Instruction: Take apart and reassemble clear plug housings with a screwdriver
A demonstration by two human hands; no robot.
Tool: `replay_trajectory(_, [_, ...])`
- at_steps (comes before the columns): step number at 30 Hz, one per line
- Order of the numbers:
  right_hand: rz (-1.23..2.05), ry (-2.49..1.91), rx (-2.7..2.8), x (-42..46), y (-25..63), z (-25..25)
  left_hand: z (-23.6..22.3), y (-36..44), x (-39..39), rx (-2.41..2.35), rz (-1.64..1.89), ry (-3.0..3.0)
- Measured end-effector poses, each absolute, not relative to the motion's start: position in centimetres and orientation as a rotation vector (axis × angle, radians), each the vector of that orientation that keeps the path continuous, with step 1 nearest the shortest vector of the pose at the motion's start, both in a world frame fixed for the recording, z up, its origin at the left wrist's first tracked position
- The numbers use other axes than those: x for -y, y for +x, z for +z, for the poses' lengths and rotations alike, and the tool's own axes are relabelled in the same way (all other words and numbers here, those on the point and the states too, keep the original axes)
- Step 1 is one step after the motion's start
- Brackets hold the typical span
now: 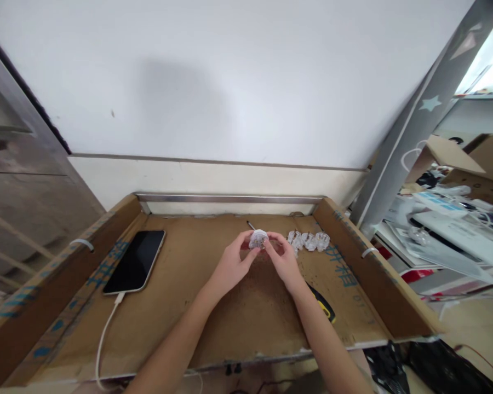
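My left hand [233,264] and my right hand [282,256] meet over the middle of a cardboard work tray [119,216]. Together they pinch a small clear plastic part [258,238] between fingertips. Both hands have their fingers curled round it. A row of several similar clear plastic parts [309,241] lies just right of my right hand. A thin dark pin-like tool [251,225] lies just behind the held part.
A black phone [135,261] lies at the left of the tray, with a white cable [104,334] running toward the front edge. A black-and-yellow tool [324,305] sits under my right forearm. Boxes and papers [456,219] clutter the right side.
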State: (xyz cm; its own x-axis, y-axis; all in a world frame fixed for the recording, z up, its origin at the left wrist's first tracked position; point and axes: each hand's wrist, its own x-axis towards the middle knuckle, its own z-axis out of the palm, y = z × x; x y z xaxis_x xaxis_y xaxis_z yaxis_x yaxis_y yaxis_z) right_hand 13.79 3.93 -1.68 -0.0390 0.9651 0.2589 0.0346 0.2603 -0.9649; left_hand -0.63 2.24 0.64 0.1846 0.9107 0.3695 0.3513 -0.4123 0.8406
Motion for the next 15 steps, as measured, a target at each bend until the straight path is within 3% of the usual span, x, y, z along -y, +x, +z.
replay_trajectory(8, [0.57, -1.172, 1.473, -1.5, 13.4, 0.1, 1.0, -1.3, -2.1, -1.423, 1.126, 2.195])
replay_trajectory(13, [0.186, -1.339, 1.498, 4.7, 17.1, -0.3, 2.0, -1.8, -2.2, -1.714, 1.477, 1.75])
replay_trajectory(15, [-0.107, -1.557, 1.628, 6.5, 19.4, -1.6, 2.3, -1.9, -2.2, -1.691, 1.624, 1.555])
